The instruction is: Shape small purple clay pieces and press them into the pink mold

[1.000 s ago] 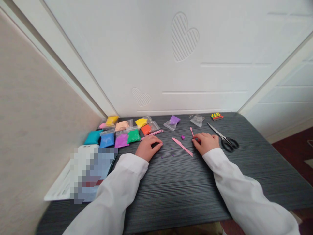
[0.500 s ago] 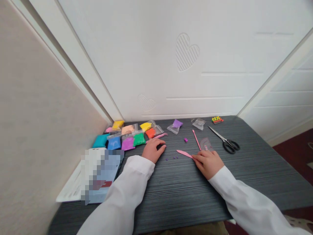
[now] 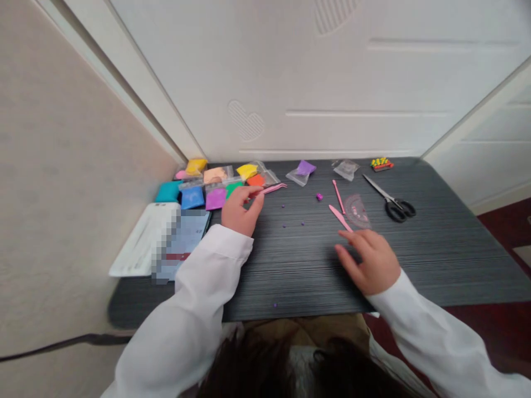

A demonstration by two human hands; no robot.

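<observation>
My left hand [image 3: 241, 211] is by the clay packets, thumb and forefinger closed on the near end of pink tweezers [image 3: 274, 188]. Their bent tips point right. My right hand [image 3: 369, 260] hovers over the right part of the table, thumb apart from the fingers, with nothing in it. Just beyond its fingertips lies a pink clay knife [image 3: 340, 217]. Beside that are a thin pink stick tool [image 3: 338, 196] and a clear protractor-like plate [image 3: 357, 211]. A small purple clay lump [image 3: 319, 197] sits mid-table, and tiny purple bits [image 3: 302, 224] are scattered nearer me.
Packets of coloured clay, among them a blue one [image 3: 193, 197], line the back left. A white booklet [image 3: 143, 237] lies at the left edge. Black-handled scissors [image 3: 390, 202], a clear bag [image 3: 345, 169] and a yellow-and-red piece [image 3: 381, 164] are toward the back right.
My right hand has let go of the pink knife, which now lies farther right at a steeper angle. My left hand has moved left onto the tweezers. The view has tilted down.
</observation>
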